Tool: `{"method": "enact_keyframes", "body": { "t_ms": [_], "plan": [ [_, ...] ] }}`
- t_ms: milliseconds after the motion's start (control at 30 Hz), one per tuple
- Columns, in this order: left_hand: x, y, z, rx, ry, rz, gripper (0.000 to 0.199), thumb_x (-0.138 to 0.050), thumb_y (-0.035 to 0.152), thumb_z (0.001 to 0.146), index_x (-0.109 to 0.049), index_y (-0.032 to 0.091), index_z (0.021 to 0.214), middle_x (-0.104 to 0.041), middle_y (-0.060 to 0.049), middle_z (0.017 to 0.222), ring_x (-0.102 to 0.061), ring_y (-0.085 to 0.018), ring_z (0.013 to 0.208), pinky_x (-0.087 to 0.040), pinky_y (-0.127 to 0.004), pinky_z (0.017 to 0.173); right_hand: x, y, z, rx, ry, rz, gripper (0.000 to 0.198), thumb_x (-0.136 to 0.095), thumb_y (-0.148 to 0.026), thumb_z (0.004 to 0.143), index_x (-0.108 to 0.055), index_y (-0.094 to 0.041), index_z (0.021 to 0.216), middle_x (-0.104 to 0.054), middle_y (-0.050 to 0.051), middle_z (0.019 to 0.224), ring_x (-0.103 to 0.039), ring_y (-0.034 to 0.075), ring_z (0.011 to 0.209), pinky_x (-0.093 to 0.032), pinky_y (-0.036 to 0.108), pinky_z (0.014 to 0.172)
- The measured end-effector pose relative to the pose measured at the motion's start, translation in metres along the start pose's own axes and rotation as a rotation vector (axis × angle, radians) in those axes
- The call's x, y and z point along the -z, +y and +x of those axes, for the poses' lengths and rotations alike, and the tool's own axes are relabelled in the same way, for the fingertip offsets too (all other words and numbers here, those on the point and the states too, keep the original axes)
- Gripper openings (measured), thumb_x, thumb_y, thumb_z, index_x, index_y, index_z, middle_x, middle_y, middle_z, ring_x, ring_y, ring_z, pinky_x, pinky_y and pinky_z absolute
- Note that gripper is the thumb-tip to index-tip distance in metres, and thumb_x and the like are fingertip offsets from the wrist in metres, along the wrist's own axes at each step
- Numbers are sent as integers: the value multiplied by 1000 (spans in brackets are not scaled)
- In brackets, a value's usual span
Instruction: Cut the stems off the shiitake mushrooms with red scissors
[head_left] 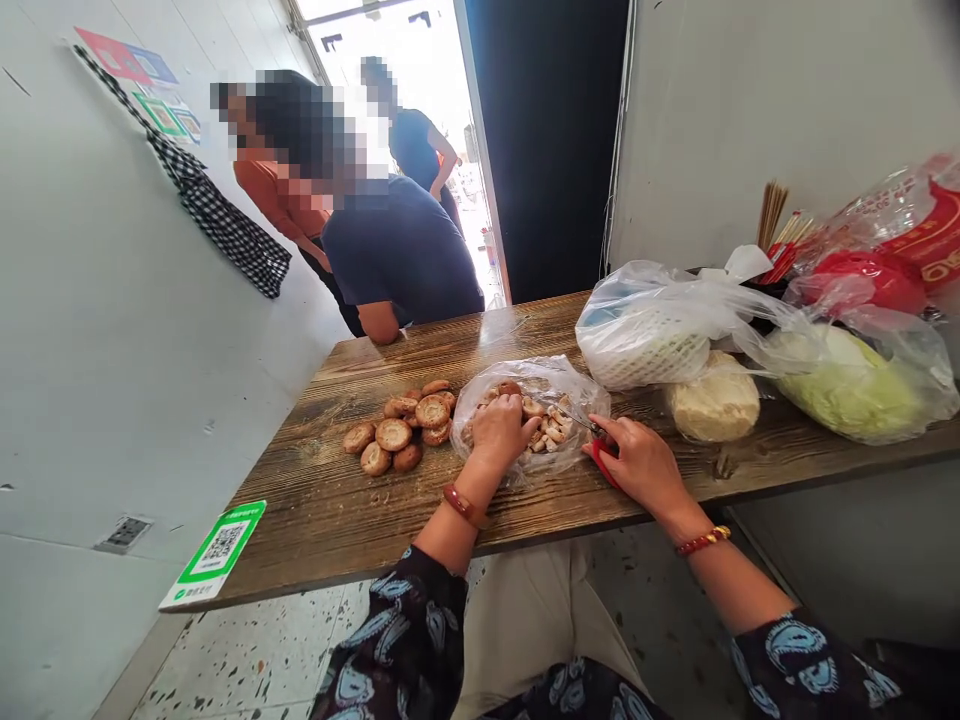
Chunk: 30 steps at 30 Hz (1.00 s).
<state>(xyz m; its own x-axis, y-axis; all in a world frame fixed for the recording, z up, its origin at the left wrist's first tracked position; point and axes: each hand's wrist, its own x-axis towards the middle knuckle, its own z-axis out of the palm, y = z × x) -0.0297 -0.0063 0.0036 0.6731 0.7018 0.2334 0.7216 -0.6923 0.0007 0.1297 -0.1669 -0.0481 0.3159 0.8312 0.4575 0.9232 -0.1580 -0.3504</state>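
A clear plastic bag (589, 385) lies spread on the wooden table, holding mushrooms and pale cut stems (553, 430). Over its left part, my left hand (501, 432) has its fingers curled down around a mushroom (510, 387); the fingertips are partly hidden. At the bag's right edge, my right hand (641, 462) grips scissors (602, 462) by their red handles, with the blades pointing left over the stems. Left of the bag sits a pile of brown mushrooms (394, 434), several with the stem side up.
On the right of the table (315, 520) stand a white plastic bag (637, 330), a round pale block (714, 398), a bagged cabbage (847, 385) and skewers (772, 215). A QR-code card (217, 550) lies at the left corner. A person (405, 250) leans on the far edge.
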Motion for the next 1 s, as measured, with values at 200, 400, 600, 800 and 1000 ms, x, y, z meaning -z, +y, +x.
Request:
{"method": "enact_keyframes", "body": {
  "t_ms": [200, 400, 600, 800, 1000],
  "plan": [
    [-12, -8, -1, -42, 204, -465, 38, -71, 27, 79, -60, 16, 114, -68, -13, 115, -64, -28, 107, -50, -42, 93, -1, 1, -1, 34, 32, 45, 43, -57, -41, 95, -63, -15, 128, -66, 7, 91, -61, 21, 82, -46, 32, 78],
    [-27, -6, 1, -146, 253, -1007, 51, -71, 16, 72, -56, 15, 121, -62, -9, 110, -64, -20, 96, -59, -31, 75, 0, -1, -5, 111, 55, 75, 45, -58, -40, 95, -60, -16, 132, -66, 6, 90, -60, 21, 83, -47, 33, 80],
    [-18, -4, -3, -195, 277, -1005, 52, -72, 15, 73, -59, 17, 123, -58, -11, 115, -59, -22, 105, -58, -31, 79, 18, -12, -8, 122, 6, -9, 43, -58, -38, 95, -60, -18, 133, -67, 6, 89, -61, 21, 80, -47, 32, 75],
    [-13, -2, -6, -174, 269, -946, 48, -77, 17, 70, -56, 17, 113, -62, -4, 99, -59, -16, 83, -52, -28, 70, 44, -28, 1, 139, -107, -190, 42, -58, -39, 94, -64, -19, 130, -70, 7, 93, -64, 23, 84, -46, 33, 74],
    [-14, -1, -9, -212, 292, -883, 48, -75, 16, 72, -53, 18, 115, -65, -5, 105, -62, -19, 92, -51, -31, 81, 51, -35, 10, 115, -197, -283, 38, -58, -35, 93, -65, -22, 128, -72, 7, 91, -65, 22, 82, -43, 31, 69]
  ]
}}
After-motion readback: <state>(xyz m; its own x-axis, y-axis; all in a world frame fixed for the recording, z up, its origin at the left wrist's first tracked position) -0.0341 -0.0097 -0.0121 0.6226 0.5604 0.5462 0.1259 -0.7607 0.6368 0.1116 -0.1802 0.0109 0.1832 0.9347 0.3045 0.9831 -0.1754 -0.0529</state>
